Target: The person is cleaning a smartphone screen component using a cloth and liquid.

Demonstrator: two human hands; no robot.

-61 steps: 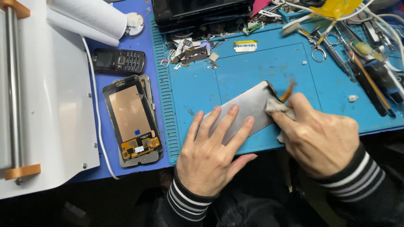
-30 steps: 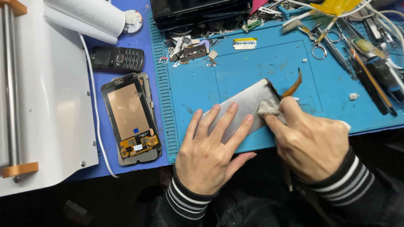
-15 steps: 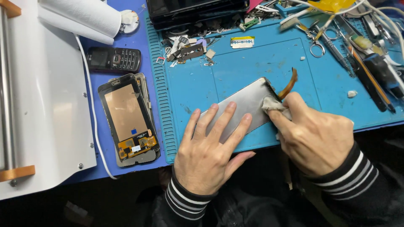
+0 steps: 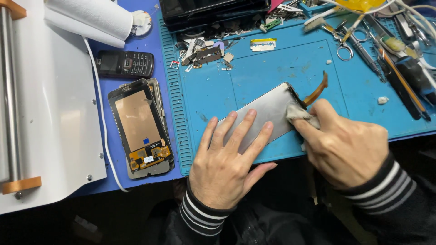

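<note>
A grey phone screen panel (image 4: 272,109) lies face down on the blue work mat (image 4: 281,63), with an orange flex cable (image 4: 318,90) curling up from its far end. My left hand (image 4: 227,159) lies flat on the panel's near half, fingers spread, pressing it down. My right hand (image 4: 345,140) pinches a small whitish cloth (image 4: 297,112) against the panel's far right corner.
A stack of phone screens with a copper-coloured back (image 4: 138,127) and a small black keypad phone (image 4: 125,63) lie left of the mat. A white machine with a roller (image 4: 41,113) fills the left. Tweezers, scissors (image 4: 347,45), screws and small parts crowd the mat's back and right edge.
My right hand has been rubbing the cloth back and forth over the panel's far corner in small strokes. My left hand has stayed flat on the panel.
</note>
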